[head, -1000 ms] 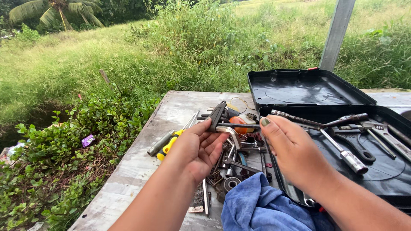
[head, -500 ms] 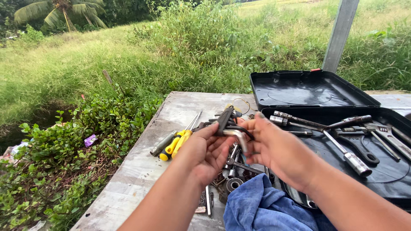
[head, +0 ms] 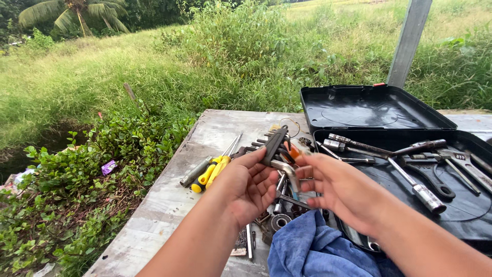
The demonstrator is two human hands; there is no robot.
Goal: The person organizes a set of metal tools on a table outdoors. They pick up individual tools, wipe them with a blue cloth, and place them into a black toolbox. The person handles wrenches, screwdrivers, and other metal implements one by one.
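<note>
Both hands closed in since earlier — left hand gripping hex-key set, tilted up-right, right hand pinching its bent key.

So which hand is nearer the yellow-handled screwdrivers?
Left. The left hand holds a hex key set just right of the yellow-handled screwdrivers; the right hand is farther right.

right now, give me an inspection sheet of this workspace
surface: weathered wooden table, bare at the left.
job's things: folding hex key set held up, one bent key swung out.
clutter: yellow-handled screwdrivers, loose metal parts, blue cloth, open black tool case with wrenches.
grippers: left hand grips the set; right hand touches the key.
cables: nothing seen.
surroundings: grass, shrubs, a metal post.
</note>
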